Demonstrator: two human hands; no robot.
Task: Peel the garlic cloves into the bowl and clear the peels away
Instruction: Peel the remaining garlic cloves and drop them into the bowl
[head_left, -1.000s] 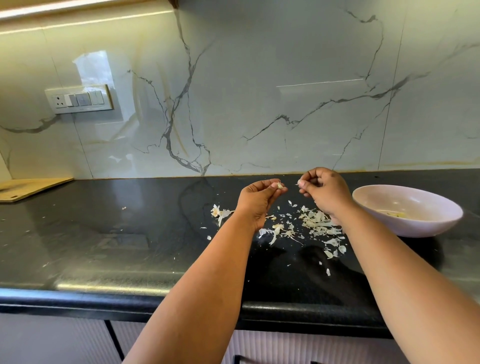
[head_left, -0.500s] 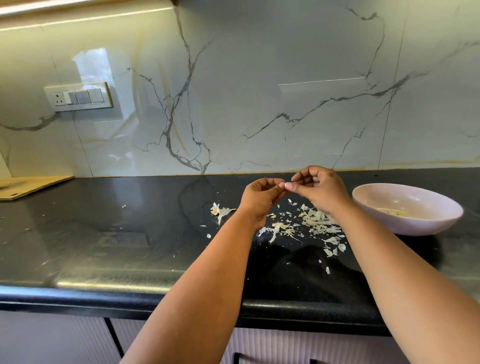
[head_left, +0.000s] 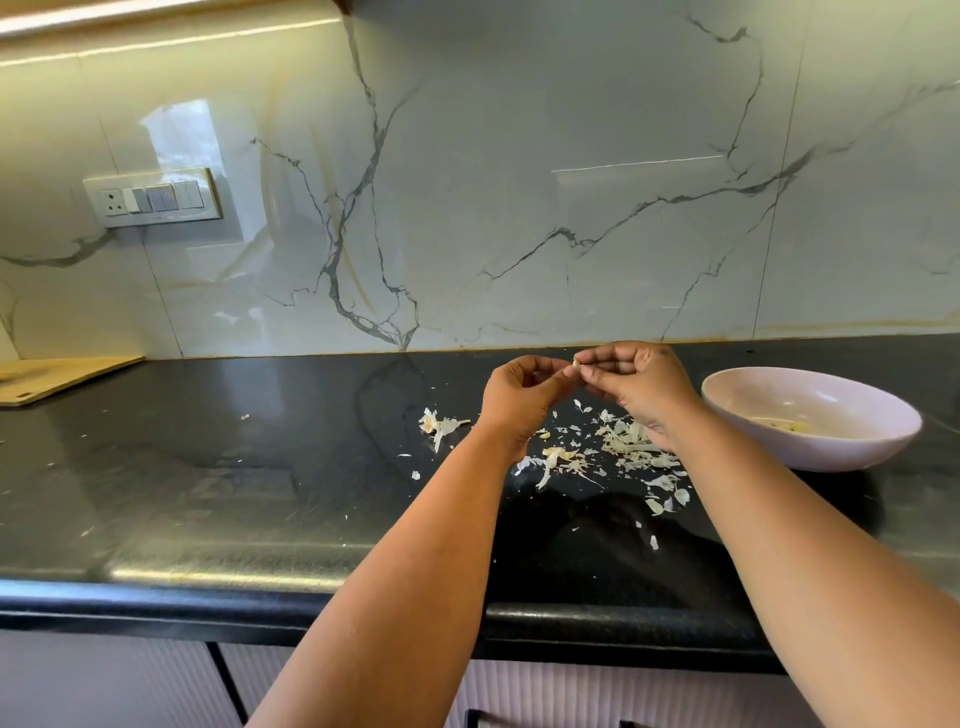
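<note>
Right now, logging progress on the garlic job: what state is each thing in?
Garlic clove: pinched between both hands above the counter.
Left hand: fingers curled, grip on the clove.
Right hand: pinching the clove.
Bowl: upright, few pieces inside.
Peels: scattered on the counter, uncleared.

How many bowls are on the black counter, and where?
1: a shallow, round pale pink bowl sits at the right of the black stone counter, beside the person's right hand. Anything outside the frame cannot be counted.
</note>
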